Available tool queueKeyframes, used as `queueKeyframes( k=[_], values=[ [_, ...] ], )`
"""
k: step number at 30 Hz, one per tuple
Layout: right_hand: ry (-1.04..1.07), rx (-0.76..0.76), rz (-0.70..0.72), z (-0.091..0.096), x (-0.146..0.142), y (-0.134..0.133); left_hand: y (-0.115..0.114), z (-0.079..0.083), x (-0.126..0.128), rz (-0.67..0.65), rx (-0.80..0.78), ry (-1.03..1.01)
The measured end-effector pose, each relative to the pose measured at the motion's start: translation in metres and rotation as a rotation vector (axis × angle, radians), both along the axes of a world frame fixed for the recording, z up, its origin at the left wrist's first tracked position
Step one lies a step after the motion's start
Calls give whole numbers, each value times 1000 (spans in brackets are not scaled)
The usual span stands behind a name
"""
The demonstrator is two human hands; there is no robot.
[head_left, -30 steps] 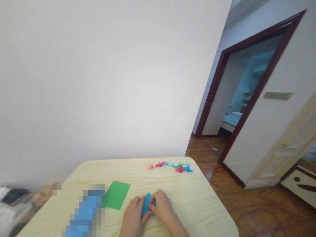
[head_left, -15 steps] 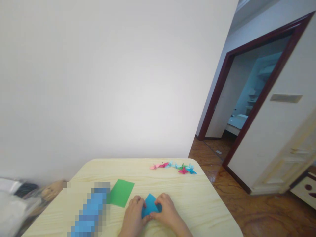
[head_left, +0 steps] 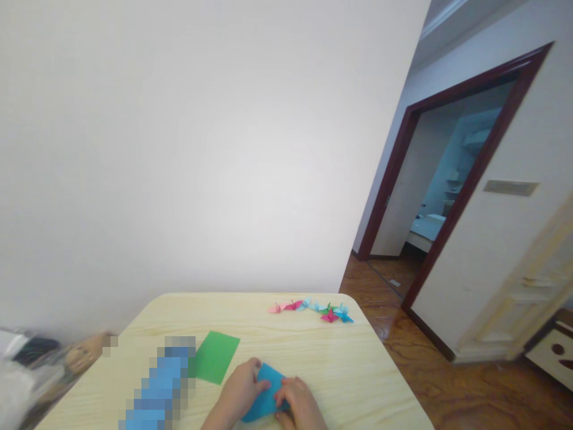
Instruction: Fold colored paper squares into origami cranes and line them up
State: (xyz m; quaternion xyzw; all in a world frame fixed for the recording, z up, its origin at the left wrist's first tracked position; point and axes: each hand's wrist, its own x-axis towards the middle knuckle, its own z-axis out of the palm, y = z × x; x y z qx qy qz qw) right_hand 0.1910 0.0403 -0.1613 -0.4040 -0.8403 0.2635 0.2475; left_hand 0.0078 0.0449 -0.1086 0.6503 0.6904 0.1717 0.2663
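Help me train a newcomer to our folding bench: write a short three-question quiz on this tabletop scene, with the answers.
1. Which is nearer the green rectangular paper sheet: the left hand or the right hand?
2. True or false: the row of small folded paper cranes lies near the far edge of the pale wooden table, beyond the hands.
3. What colour is the folded origami paper held between the hands?

Key: 1. The left hand. 2. True. 3. Blue.
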Motion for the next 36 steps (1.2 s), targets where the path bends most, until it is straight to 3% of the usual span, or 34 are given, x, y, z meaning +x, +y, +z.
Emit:
queueKeyframes(
  k=[4,9,14,20,26,34,36],
  values=[
    [-39,-27,43,-14,2,3,-3,4,6,50,30,67],
    [-8,-8,-27,-1,1,-1,0,2,3,60,30,2],
    [52,20,-92,8,-2,4,4,5,3,-37,76,-188],
    [211,40,-189,41,-12,6,-2,15,4,-117,159,-358],
    [213,16,-288,62,-21,2,-10,30,-3,-75,234,-490],
    [350,98,-247,93,-18,-16,-29,53,1,-9,320,-358],
    [410,77,-308,104,-18,-23,-36,61,2,-6,375,-362]
  ],
)
